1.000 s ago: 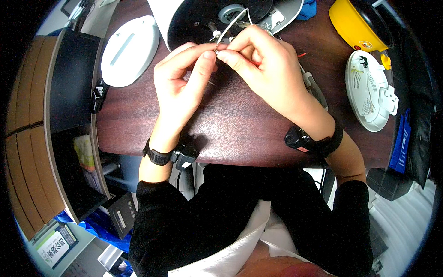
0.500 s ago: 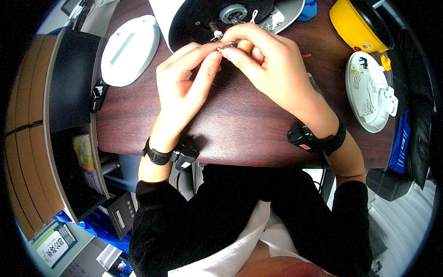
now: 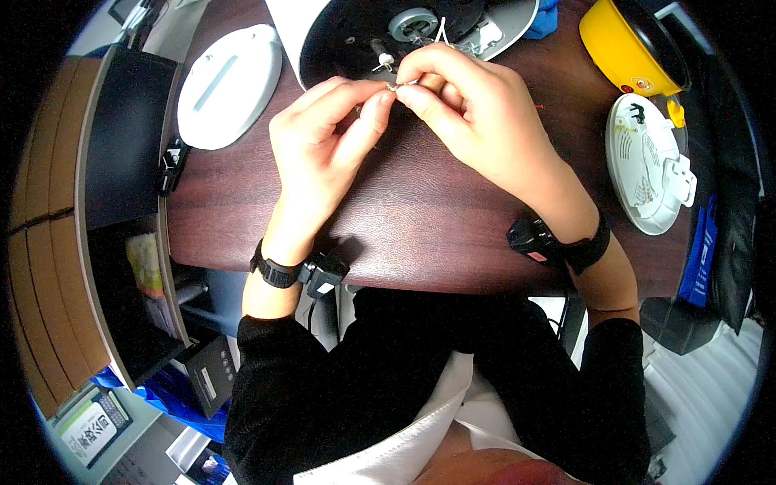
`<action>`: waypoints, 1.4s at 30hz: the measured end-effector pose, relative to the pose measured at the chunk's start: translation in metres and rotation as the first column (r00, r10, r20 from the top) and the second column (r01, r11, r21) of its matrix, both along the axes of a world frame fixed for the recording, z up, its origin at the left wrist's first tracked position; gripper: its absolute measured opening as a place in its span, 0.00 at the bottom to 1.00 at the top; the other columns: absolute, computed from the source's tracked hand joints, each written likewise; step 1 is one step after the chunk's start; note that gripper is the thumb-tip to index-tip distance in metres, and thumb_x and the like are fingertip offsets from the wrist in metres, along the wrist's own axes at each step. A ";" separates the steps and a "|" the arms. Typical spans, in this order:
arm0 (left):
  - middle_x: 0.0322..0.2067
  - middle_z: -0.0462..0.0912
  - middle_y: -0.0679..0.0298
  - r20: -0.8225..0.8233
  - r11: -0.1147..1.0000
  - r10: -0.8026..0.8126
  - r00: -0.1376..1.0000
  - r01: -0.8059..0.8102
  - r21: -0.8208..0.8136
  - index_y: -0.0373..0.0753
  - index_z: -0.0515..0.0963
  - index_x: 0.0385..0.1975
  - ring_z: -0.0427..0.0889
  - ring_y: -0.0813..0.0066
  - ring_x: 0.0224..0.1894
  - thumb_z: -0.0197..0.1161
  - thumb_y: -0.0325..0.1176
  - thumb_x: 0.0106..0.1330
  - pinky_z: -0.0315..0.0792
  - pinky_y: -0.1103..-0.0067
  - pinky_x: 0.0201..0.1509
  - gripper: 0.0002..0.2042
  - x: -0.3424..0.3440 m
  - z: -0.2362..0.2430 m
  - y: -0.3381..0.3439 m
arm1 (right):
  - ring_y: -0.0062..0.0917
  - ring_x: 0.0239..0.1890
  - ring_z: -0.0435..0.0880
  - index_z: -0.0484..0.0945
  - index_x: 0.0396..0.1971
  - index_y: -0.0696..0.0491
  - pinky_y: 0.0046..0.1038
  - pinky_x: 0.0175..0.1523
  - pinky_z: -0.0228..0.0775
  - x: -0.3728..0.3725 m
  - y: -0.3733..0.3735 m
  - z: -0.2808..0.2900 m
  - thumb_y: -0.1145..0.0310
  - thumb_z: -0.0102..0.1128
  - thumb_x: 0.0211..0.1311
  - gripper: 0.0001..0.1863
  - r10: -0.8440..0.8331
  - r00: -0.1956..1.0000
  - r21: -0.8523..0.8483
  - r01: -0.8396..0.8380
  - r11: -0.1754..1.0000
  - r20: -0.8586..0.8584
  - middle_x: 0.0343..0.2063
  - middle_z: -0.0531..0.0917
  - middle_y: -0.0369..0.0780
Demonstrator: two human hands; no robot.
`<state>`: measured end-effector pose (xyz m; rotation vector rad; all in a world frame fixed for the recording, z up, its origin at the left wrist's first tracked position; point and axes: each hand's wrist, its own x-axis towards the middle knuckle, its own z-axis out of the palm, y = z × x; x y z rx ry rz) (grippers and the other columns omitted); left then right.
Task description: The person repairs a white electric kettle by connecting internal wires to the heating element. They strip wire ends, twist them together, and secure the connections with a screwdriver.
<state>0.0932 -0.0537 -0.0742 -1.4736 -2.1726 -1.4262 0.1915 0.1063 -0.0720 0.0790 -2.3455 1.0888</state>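
My left hand (image 3: 327,133) and my right hand (image 3: 481,109) meet fingertip to fingertip over the far part of the table. Thumb and forefinger of each are pinched on a small shiny metal part (image 3: 391,87), too small and covered to name exactly. Right behind them lies an opened white appliance housing (image 3: 283,28) on its side, dark within. A round grey metal fitting (image 3: 412,25), a white-tipped post (image 3: 385,58) and thin white wires (image 3: 441,32) show inside it. The curled lower fingers of my right hand are partly hidden.
On the brown table (image 3: 404,218), a white oval cover (image 3: 230,89) lies at the left. A yellow pot (image 3: 626,48) stands at the far right, with a white vented base plate (image 3: 647,170) nearer. Left of the table stands a dark shelf (image 3: 121,145); a blue cloth (image 3: 543,20) lies behind.
Both hands stay pinched together, shifted only slightly. The small metal part shows less between the fingertips now, and the white-tipped post behind shows more.
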 end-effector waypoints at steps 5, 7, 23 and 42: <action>0.24 0.81 0.63 -0.136 0.998 0.055 0.989 -0.057 -0.013 0.38 0.83 0.33 0.80 0.74 0.23 0.68 0.30 0.60 0.72 0.82 0.27 0.05 0.000 0.003 0.000 | 0.38 0.26 0.83 0.76 0.33 0.50 0.35 0.31 0.73 -0.003 0.002 -0.001 0.65 0.62 0.60 0.07 0.011 1.000 -0.002 -0.011 1.000 -0.028 0.22 0.82 0.40; 0.24 0.81 0.63 -0.119 0.998 0.053 0.991 -0.056 -0.021 0.38 0.83 0.33 0.80 0.74 0.23 0.67 0.30 0.60 0.72 0.81 0.27 0.05 0.000 0.004 0.000 | 0.38 0.26 0.83 0.76 0.33 0.50 0.36 0.32 0.73 -0.004 0.000 -0.003 0.65 0.62 0.60 0.06 -0.012 0.999 0.008 0.013 1.000 -0.044 0.22 0.82 0.40; 0.24 0.81 0.59 0.041 0.991 0.092 0.995 -0.088 -0.104 0.35 0.82 0.31 0.80 0.69 0.22 0.65 0.33 0.60 0.72 0.77 0.27 0.08 -0.007 -0.009 0.006 | 0.36 0.24 0.83 0.79 0.34 0.49 0.35 0.28 0.75 -0.020 0.004 -0.020 0.64 0.61 0.60 0.06 -0.146 0.973 0.427 0.211 0.879 -0.179 0.24 0.81 0.37; 0.25 0.83 0.62 0.310 0.995 0.072 0.948 -0.092 0.050 0.32 0.77 0.44 0.79 0.81 0.24 0.62 0.29 0.64 0.75 0.81 0.30 0.11 -0.005 -0.028 0.004 | 0.29 0.18 0.81 0.73 0.29 0.47 0.30 0.23 0.72 -0.036 0.007 0.018 0.64 0.62 0.58 0.07 0.076 0.993 0.811 0.025 0.584 -0.085 0.19 0.75 0.35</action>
